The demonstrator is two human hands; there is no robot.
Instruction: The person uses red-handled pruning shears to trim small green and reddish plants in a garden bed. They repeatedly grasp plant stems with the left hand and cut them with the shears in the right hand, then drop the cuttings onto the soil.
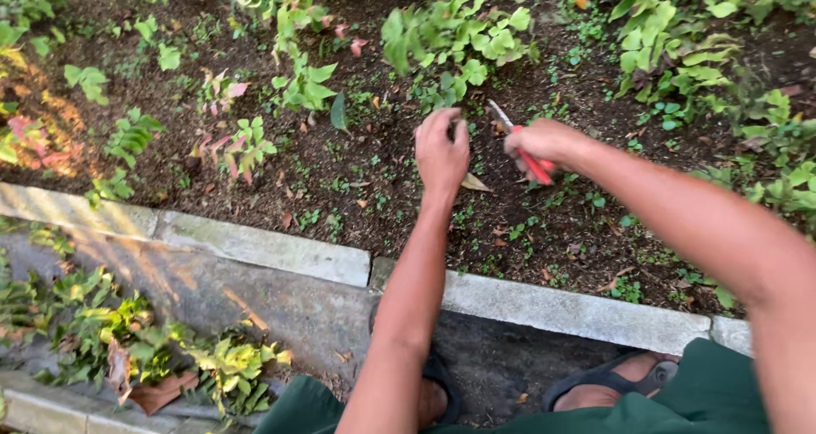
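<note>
My right hand (544,143) is closed around the red handles of a pair of pruning shears (520,143), whose metal blades point up and left over the soil. My left hand (442,151) reaches into the garden bed just left of the shears, its fingers curled around a small stem or leaf at the foot of a green leafy plant (455,39). What exactly the left fingers pinch is too small to tell. A dry brown leaf (474,182) lies on the soil between my hands.
A concrete curb (272,251) edges the dark soil bed (357,179). Cut green foliage (144,340) lies piled in the gutter at lower left. Pink-leaved plants (225,90) and other green shrubs (671,43) fill the bed. My sandalled feet (612,381) stand below the curb.
</note>
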